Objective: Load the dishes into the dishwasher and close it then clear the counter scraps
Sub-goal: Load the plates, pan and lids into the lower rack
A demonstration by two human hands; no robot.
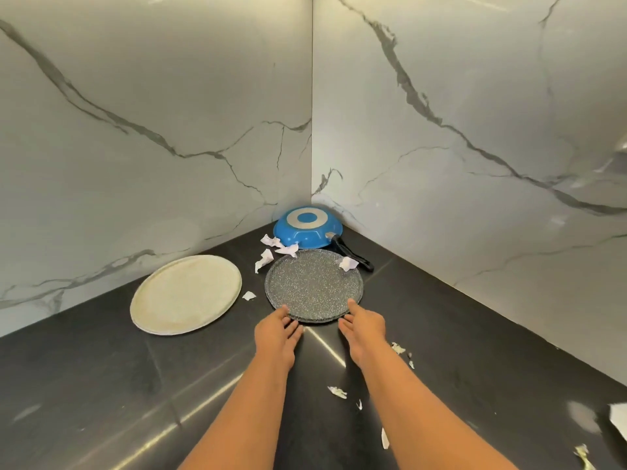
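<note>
A round grey speckled plate lies flat on the dark counter near the corner. My left hand touches its near-left rim, thumb on top. My right hand touches its near-right rim, thumb on the edge; the plate still rests on the counter. A cream round plate lies to the left. Behind, a blue frying pan sits upside down with its black handle pointing right. Crumpled paper scraps lie between the pan and the plates, one scrap on the grey plate's far rim.
Marble walls meet in a corner right behind the pan. More small scraps are scattered on the counter near my right forearm and at the lower right. A white object shows at the right edge.
</note>
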